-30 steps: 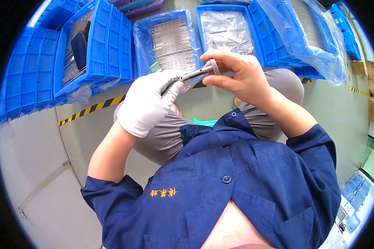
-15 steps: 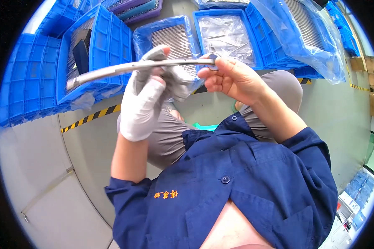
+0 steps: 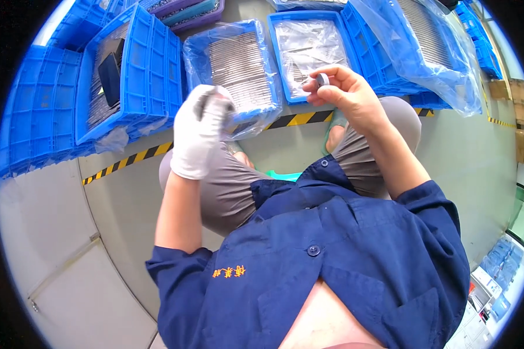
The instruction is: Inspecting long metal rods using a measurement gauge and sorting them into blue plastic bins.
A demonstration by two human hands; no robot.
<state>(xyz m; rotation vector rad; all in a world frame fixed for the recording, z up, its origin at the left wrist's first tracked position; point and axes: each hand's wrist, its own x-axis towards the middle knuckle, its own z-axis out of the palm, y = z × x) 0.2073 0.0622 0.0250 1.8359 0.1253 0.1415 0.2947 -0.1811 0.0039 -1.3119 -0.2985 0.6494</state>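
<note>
My left hand [image 3: 199,136], in a white glove, is raised beside the lined crate of rods. Motion blurs its curled fingers. A dark patch shows between them, and what they hold, if anything, I cannot make out. Bare, my right hand [image 3: 355,99] pinches a small dark grey disc [image 3: 323,79] between thumb and fingers, in front of the right-hand crate. The blue crate [image 3: 193,65] beyond my left hand has a clear plastic liner and rows of thin metal rods [image 3: 239,61]. Another blue crate [image 3: 280,87] contains loose metal strips on clear plastic [image 3: 311,41].
Blue crates [image 3: 157,64] stand stacked at left, with a dark flat object [image 3: 109,78] in one. At right, plastic film [image 3: 384,29] drapes over another stack. A purple basket [image 3: 195,22] sits at the back. Black-and-yellow tape [image 3: 300,119] crosses the floor before my feet.
The long metal strip that spanned both hands no longer shows. My hands have moved apart, the left slightly lower, the right a little to the right with the disc.
</note>
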